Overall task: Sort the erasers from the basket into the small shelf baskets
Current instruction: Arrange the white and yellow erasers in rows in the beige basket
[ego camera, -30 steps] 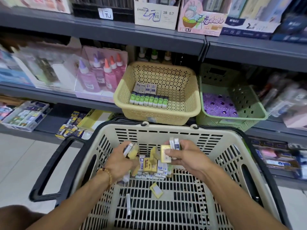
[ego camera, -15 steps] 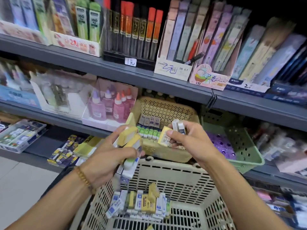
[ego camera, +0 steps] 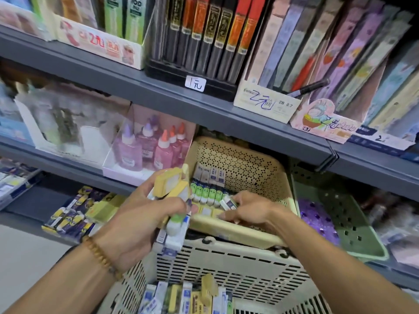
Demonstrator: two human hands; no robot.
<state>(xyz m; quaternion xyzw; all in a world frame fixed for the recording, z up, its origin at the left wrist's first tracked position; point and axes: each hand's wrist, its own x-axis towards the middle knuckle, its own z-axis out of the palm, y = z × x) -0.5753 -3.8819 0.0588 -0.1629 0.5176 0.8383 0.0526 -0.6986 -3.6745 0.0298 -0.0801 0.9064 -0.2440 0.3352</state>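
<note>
Item: erasers, in sorting. The right hand is reaching into the tan shelf basket, its fingers pinching a white sleeved eraser and apparently lining it up beside the green-capped row lying just beyond the fingertips. The left hand is hovering beside that basket, fingers curled tight round a mixed bundle of erasers, probably held as ready stock. Beneath both wrists the shopping basket is holding more loose erasers. Right of the fingers is sitting a green basket.
</note>
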